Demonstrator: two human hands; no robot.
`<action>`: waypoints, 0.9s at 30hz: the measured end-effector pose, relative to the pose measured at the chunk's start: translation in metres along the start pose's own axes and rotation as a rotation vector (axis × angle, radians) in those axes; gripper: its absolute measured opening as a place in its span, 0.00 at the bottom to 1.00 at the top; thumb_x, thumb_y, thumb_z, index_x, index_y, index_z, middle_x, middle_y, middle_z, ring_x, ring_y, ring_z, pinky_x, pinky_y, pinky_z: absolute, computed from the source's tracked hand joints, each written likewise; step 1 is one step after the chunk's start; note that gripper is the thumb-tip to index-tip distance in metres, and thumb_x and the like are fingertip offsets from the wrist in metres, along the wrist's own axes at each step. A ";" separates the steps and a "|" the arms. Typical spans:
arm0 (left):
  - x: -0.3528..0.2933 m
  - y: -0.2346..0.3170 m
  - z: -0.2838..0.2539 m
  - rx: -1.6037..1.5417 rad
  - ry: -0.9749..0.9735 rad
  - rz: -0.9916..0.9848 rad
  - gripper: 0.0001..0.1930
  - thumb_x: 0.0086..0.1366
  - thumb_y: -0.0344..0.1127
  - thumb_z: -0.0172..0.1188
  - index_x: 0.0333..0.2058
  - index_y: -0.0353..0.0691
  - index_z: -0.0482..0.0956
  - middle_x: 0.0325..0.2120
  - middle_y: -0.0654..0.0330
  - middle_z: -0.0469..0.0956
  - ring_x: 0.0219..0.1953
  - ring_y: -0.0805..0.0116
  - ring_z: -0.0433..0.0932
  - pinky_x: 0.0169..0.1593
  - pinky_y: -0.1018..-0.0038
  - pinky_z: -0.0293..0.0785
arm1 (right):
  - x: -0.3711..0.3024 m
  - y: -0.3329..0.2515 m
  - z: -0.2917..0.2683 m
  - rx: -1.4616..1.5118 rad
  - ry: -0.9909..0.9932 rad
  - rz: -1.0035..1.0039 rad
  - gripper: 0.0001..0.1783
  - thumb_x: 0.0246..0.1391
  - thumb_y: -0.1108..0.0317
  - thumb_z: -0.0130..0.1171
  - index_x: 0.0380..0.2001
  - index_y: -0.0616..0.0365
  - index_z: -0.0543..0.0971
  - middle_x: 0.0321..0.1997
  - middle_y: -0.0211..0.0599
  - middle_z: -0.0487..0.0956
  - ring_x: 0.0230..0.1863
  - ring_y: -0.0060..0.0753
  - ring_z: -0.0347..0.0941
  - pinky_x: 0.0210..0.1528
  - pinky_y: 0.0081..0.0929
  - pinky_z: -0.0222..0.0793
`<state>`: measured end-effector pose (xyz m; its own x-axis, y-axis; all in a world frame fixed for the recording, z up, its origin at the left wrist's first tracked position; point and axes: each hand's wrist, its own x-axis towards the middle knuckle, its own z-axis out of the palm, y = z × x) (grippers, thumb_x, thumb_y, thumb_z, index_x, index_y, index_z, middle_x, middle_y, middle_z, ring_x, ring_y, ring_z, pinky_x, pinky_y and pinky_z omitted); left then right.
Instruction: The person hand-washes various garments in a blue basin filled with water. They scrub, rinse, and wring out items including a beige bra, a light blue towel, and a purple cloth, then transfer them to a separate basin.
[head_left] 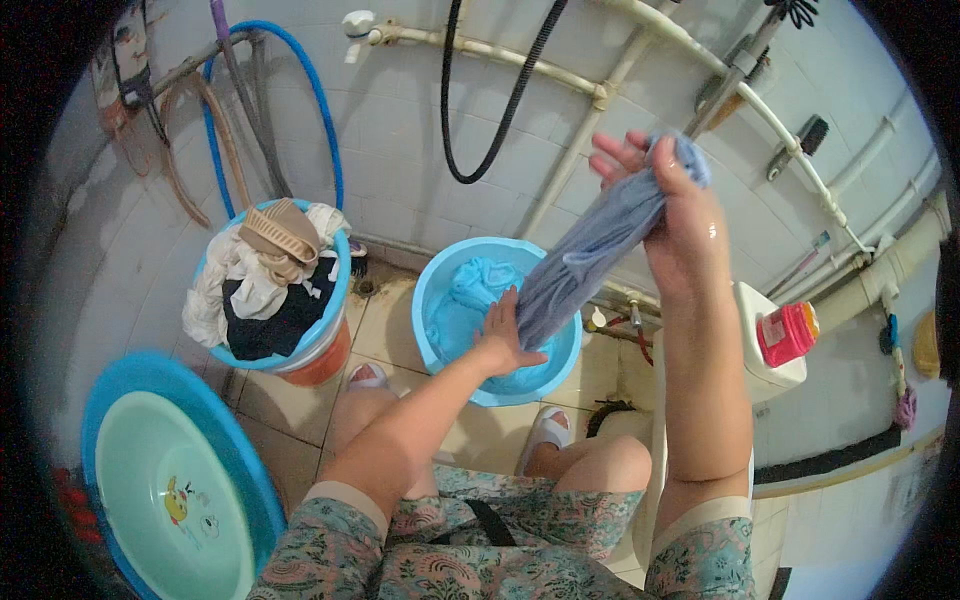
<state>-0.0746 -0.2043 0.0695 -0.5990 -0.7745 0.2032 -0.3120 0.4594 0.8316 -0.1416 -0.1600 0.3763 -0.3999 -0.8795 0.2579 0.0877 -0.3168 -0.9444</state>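
A long bunched greyish-blue cloth [590, 245], apparently wet, stretches slantwise from upper right down to the basin. My right hand [690, 215] holds its upper end between thumb and palm, with some fingertips stretched out beyond it. Lower down, my left hand [502, 338] grips the cloth near its bottom, thumb on one side and fingers on the other. Below is a light-blue basin [430, 345] on the floor between my feet. Bright blue fabric [480, 285] lies in the basin, partly covered by my left hand and the cloth.
To the left stands a bucket [345, 285] heaped with white, black and beige laundry [270, 290]. A pale green basin [150, 500] leans with a larger blue basin [255, 480] at lower left. On the right, a red container [785, 335] sits on a white surface. Pipes [490, 58] and a black hose [447, 110] line the wall.
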 end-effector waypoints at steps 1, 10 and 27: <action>0.007 0.000 0.004 -0.051 0.041 0.061 0.51 0.40 0.50 0.69 0.59 0.43 0.48 0.55 0.49 0.59 0.57 0.47 0.56 0.59 0.60 0.54 | -0.003 -0.013 0.003 0.026 -0.012 -0.026 0.21 0.59 0.57 0.45 0.45 0.65 0.66 0.43 0.50 0.76 0.42 0.40 0.74 0.45 0.32 0.67; 0.051 -0.008 -0.037 -1.568 0.213 -0.358 0.14 0.62 0.38 0.49 0.44 0.37 0.71 0.42 0.57 0.73 0.41 0.65 0.74 0.45 0.69 0.72 | -0.022 0.046 -0.118 0.068 0.337 0.024 0.24 0.56 0.56 0.48 0.49 0.63 0.64 0.47 0.46 0.73 0.49 0.37 0.69 0.48 0.34 0.65; 0.029 0.050 -0.058 -1.778 0.054 -0.213 0.20 0.66 0.44 0.38 0.50 0.39 0.66 0.52 0.57 0.67 0.54 0.62 0.65 0.59 0.63 0.59 | -0.046 0.280 -0.115 -0.065 0.096 0.192 0.30 0.50 0.61 0.56 0.54 0.63 0.62 0.55 0.39 0.66 0.55 0.34 0.61 0.56 0.31 0.56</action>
<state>-0.0651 -0.2289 0.1472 -0.6251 -0.7804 0.0132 0.7374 -0.5850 0.3377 -0.2038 -0.1677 0.0763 -0.4668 -0.8827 0.0540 0.1130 -0.1201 -0.9863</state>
